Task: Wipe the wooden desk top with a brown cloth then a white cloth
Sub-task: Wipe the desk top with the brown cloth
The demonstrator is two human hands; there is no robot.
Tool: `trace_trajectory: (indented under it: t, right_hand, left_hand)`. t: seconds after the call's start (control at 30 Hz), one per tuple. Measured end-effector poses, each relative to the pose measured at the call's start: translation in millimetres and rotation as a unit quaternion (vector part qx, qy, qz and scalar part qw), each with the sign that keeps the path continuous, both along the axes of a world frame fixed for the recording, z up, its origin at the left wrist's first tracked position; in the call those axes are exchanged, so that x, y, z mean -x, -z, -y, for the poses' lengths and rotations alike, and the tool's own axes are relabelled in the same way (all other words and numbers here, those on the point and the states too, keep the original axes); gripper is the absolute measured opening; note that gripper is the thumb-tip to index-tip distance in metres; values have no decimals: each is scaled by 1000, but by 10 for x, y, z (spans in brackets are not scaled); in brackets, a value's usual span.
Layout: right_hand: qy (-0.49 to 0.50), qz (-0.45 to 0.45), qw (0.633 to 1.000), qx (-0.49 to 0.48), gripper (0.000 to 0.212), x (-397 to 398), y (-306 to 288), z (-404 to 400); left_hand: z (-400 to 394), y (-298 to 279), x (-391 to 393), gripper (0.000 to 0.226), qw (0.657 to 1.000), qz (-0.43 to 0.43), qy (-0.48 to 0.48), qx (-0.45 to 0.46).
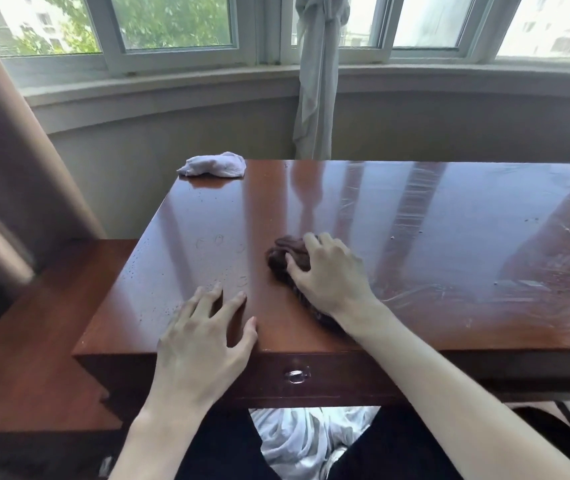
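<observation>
We see the right hand (328,271) resting on top of the bunched dark brown cloth (288,259), fingers bent over it and the thumb tucked against its near side, pressing it onto the glossy reddish-brown wooden table (450,237). The cloth's long axis runs from the far left toward the near right, its tail passing under the wrist. The left hand (204,334) lies flat near the front edge, fingers spread and straight, holding nothing. A crumpled white cloth (212,164) sits at the far left corner, well apart from both hands.
</observation>
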State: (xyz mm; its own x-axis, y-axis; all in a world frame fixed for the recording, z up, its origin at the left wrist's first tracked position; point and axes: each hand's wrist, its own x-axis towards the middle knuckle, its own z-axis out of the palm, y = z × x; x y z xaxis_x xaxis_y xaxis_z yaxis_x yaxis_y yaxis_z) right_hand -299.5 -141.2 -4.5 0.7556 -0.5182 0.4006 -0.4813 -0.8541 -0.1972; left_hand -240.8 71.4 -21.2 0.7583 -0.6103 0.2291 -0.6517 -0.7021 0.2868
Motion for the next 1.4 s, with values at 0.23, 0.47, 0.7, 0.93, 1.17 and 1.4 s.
trace_trajectory:
  t: [0.23,0.47,0.7,0.93,1.17,1.4]
  right_hand:
    - [-46,-20,998,-32,38,-194,-47,92]
    - [29,-16,999,-34,39,-463,-53,166]
    - [-92,-6,994,-64,36,143,-34,-76]
    - [25,-4,999,-36,38,-113,-52,158]
    - [-48,7,997,-54,36,236,-26,11]
    - [28,-6,999,-13,40,-37,-15,-154]
  left_hand:
    - [24,46,4,48,1000,-3,-9,8]
    - [10,50,-4,48,1000,-2,-8,19]
    - [1,82,-16,48,1000,5,-13,20]
    - [-17,35,-26,51,1000,-10,-3,9]
    - [-44,-45,-14,53,1000,-23,19,-5]
    - [-300,-253,-298,96,974,-107,146,-138]
